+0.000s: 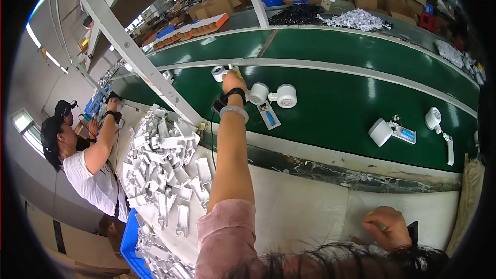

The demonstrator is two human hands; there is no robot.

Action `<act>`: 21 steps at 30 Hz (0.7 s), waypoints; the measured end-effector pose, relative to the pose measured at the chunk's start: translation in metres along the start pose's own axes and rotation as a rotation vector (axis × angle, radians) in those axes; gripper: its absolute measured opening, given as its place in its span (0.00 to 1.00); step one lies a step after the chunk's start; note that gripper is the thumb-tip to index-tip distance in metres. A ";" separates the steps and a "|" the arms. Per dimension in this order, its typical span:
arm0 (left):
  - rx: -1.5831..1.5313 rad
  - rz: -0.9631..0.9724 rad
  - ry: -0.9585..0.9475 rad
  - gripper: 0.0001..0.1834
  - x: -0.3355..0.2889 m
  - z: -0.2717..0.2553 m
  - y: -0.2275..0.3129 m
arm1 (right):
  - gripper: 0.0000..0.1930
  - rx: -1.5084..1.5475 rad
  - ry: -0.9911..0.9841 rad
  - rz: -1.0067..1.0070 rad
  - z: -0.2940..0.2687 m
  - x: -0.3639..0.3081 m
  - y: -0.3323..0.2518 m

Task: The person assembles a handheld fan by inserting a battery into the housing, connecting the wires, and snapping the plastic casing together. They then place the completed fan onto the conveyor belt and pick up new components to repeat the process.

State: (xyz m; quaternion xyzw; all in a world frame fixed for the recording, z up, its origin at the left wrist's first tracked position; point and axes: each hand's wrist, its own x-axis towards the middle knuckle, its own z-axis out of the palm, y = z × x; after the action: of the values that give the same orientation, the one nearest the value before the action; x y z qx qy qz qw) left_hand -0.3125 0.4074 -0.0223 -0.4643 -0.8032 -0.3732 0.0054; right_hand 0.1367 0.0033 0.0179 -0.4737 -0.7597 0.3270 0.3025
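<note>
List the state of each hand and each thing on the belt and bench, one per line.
left hand: stretched out over the belt, fingers closed on a small white round part
right hand: resting on the white bench, fingers curled
white round units: lying on the green conveyor belt
white plastic brackets: heaped loose on the bench

A worker's left hand [233, 81] stretches across the green conveyor belt [330, 108] to a small white round part [219, 73], while the right hand [386, 226] rests fisted on the white surface [299, 206]. White plastic brackets [165, 165] lie heaped alongside; a neighbouring person [82, 160] works at the belt.
</note>
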 end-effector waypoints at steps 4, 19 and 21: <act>-0.196 0.182 0.283 0.13 0.025 -0.042 0.006 | 0.06 0.013 -0.049 -0.065 -0.006 -0.001 0.000; -1.319 0.150 -1.067 0.12 -0.257 -0.258 0.122 | 0.27 0.007 0.197 -0.185 -0.017 -0.003 -0.038; -1.348 0.159 -1.343 0.14 -0.297 -0.248 0.120 | 0.29 0.003 0.223 -0.190 -0.013 -0.001 -0.033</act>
State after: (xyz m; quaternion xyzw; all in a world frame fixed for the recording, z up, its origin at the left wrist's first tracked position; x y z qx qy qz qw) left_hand -0.1378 0.0720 0.1229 -0.5404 -0.2207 -0.4115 -0.6999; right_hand 0.1304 -0.0063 0.0514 -0.4326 -0.7623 0.2436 0.4152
